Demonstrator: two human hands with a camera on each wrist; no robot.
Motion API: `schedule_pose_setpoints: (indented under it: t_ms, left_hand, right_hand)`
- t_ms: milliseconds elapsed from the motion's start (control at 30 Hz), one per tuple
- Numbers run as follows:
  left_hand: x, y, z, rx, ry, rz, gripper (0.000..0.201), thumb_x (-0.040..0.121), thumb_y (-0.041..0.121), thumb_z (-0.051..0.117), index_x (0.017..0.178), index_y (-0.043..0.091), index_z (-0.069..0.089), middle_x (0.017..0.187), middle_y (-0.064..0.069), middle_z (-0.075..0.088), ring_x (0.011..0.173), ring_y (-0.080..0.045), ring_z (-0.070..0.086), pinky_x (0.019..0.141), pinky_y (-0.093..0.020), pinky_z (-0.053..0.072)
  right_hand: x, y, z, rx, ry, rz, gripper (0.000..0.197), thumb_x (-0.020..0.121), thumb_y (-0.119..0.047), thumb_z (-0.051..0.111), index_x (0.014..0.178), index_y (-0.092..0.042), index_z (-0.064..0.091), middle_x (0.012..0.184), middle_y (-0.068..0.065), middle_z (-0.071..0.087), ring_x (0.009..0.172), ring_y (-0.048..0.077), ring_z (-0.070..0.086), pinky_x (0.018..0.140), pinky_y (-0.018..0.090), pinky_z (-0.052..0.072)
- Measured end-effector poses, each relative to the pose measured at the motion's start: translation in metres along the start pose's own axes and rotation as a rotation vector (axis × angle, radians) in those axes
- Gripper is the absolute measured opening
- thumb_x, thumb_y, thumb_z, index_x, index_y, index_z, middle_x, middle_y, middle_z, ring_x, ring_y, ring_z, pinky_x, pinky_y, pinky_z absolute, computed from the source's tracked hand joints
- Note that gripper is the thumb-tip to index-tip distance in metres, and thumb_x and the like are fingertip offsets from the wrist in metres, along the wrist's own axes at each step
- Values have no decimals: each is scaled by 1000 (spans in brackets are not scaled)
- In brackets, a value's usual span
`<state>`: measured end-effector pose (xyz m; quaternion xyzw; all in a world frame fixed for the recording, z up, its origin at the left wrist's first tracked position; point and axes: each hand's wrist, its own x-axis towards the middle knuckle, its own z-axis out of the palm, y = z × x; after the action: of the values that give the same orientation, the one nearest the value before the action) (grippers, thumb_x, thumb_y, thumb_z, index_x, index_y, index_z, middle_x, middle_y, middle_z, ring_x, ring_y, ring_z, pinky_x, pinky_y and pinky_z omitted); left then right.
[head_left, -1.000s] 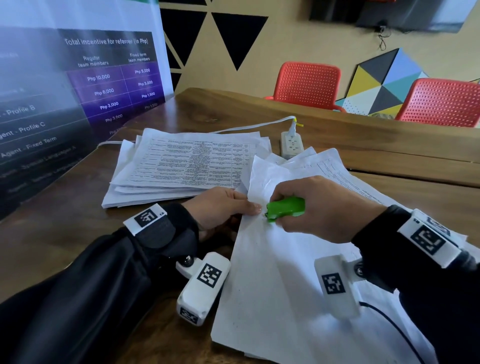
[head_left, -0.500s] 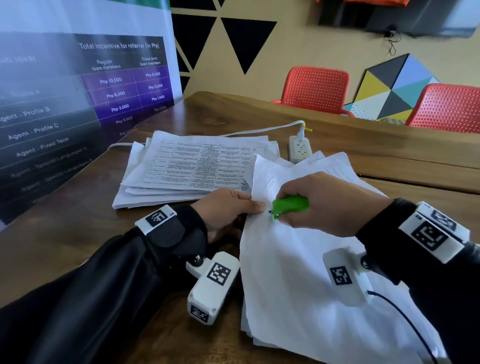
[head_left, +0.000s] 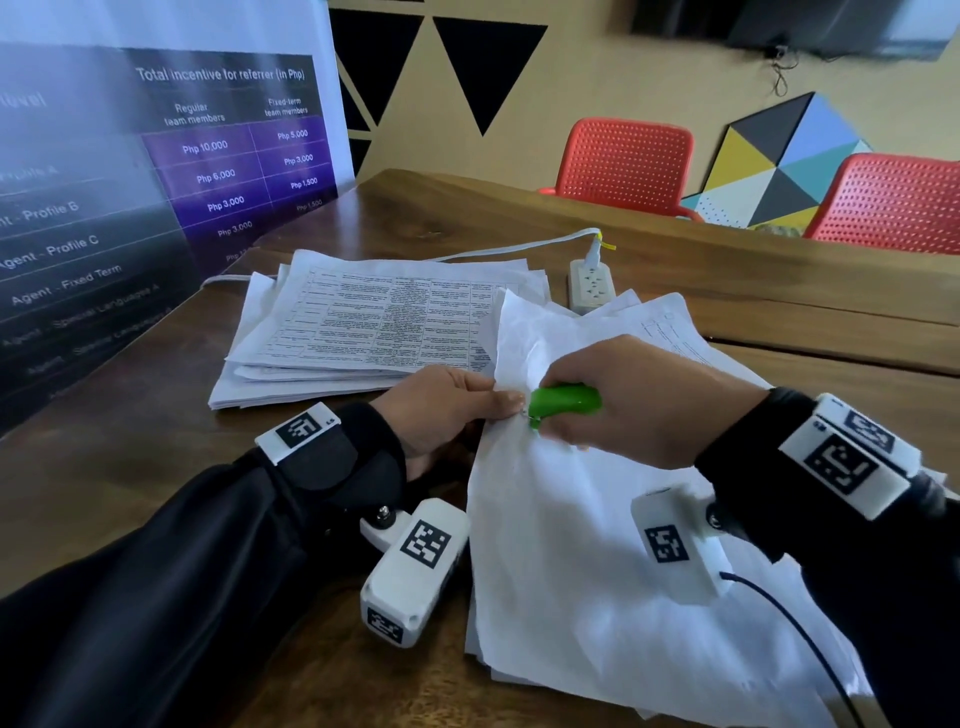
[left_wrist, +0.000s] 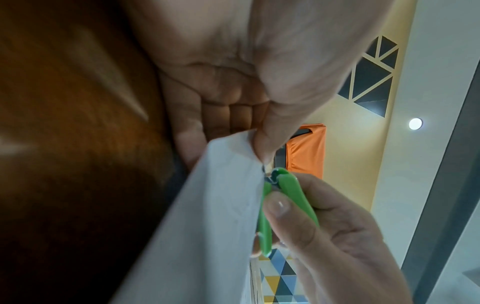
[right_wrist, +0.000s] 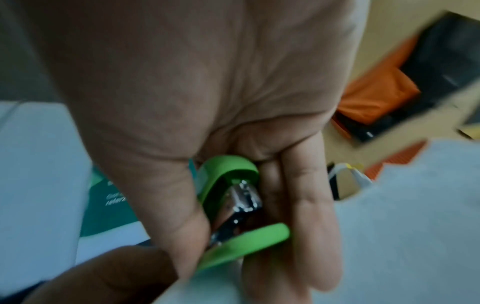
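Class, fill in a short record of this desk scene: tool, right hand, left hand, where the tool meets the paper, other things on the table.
Tool: green plastic staple remover
Right hand: grips the staple remover
Left hand: pinches the edge of the loose white paper sheets
Contact: tool's tip at the pinched edge
Also on brown wooden table: stack of printed sheets, white power strip

honestly can't read the print on the far paper stack (head_left: 363, 332), too tiny; the green tool (head_left: 569, 399) is mostly buried inside the right hand (head_left: 639, 405), and the near sheets (head_left: 571, 571) run off the bottom edge
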<state>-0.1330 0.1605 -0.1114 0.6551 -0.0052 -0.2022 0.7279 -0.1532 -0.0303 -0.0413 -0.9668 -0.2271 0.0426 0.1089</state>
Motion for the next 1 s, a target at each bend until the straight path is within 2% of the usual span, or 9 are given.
schedule_pose_setpoints:
  t_ms: [100,200,333,500,633,700,767,900,1000]
  left_hand:
    - [0,1,0,6,1,-3,15,86,8,70,97,-2,75,95,-20,75,78,-30,70,89,-46,57]
    - [-1,2,0,-5,10,-28,13,87,6,69,95,-2,76,96,-22,74,81,-32,69,92,-53,53]
    - [-1,3,-2,-7,-4,-42,12,89,6,67,92,1,77,89,-19,75,71,-29,69,81,-45,58]
    - [-1,1,-2,-18,-7,-20,18,90,6,67,101,-7,73,95,-22,73,74,-29,69,79,-39,60]
    - [-2,4,-2,-4,-50,-22,21,87,2,68,105,-3,74,102,-25,74,77,-31,70,85,-48,58]
    - [-2,4,-2,36,-83,-2,22,85,-2,69,106,-2,75,97,-20,76,75,-28,72,81,-41,61]
    - [-3,4,-1,43,-101,19,24,86,-6,66,108,-4,73,93,-15,77,73,-22,74,75,-33,62]
    - [-5,3,-1,76,-125,64,28,86,-7,64,113,-5,71,103,-17,76,84,-24,73,78,-32,60]
    - [-5,4,1,88,-106,75,30,86,-7,65,116,-7,69,106,-20,74,84,-25,72,77,-32,60]
  right_hand:
    - [3,7,4,210,-80,40,22,91,-42,65,85,-20,67,72,-5,74,62,10,69,71,30,58]
    - [4,11,6,203,-34,35,19,89,-43,67,87,-24,67,73,-7,72,62,7,67,69,30,57]
    - [1,9,2,107,43,20,18,82,-46,72,92,-32,67,80,-10,66,74,6,60,70,29,51]
    - [-1,2,2,45,83,-4,19,82,-46,70,93,-31,66,78,-10,62,72,3,56,64,26,47]
    - [1,5,2,35,93,11,18,84,-46,69,92,-30,65,77,-10,59,71,2,53,60,24,42]
    - [2,8,2,40,106,17,17,85,-44,69,93,-30,65,77,-11,59,71,1,53,58,20,39]
    - [3,10,2,76,110,19,16,85,-44,69,92,-29,66,76,-10,63,72,2,56,61,20,43]
    - [7,18,5,358,1,50,18,90,-36,69,88,-18,68,73,-4,74,63,9,66,65,27,54]
    - [11,26,12,720,-77,110,25,93,-24,69,87,0,67,73,5,73,56,19,60,54,28,49]
